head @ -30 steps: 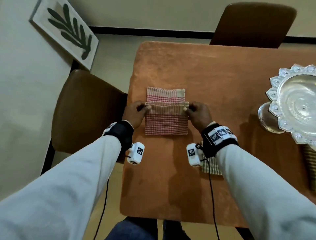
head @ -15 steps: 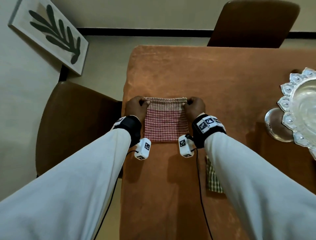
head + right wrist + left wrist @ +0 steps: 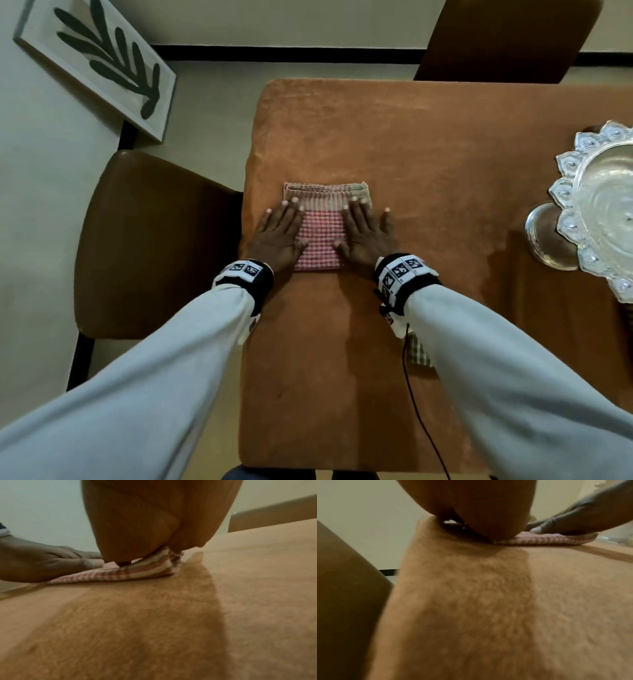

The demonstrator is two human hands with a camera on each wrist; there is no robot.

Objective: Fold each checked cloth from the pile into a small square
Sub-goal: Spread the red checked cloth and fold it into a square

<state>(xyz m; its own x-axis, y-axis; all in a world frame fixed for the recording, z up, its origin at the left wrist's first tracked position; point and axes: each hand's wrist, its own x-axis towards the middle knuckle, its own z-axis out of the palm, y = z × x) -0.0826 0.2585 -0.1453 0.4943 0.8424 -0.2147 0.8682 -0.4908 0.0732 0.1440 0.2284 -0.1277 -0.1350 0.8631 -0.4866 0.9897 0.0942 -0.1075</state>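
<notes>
Both hands are lying flat with straight fingers on the folded red checked cloth (image 3: 320, 236), gripping nothing: the left hand (image 3: 279, 236) is pressing its left side and the right hand (image 3: 364, 236) its right side, with the right little finger reaching past the cloth onto the table cover (image 3: 428, 164). That cloth is sitting as a small square near the left edge of the orange-covered table, its striped beige border lying on the far side beyond the fingertips. From the right wrist view, the stacked layers of the fold are showing at the cloth's edge (image 3: 147, 569). A corner of another checked cloth (image 3: 418, 353), greenish, is peeking out from under the right sleeve on the near side. Over at the right edge, a clear glass bowl (image 3: 603, 205) with a scalloped rim is standing on a footed base; nothing is showing inside it. Brown chairs are standing at the left (image 3: 154, 246) and the far side (image 3: 507, 37).
</notes>
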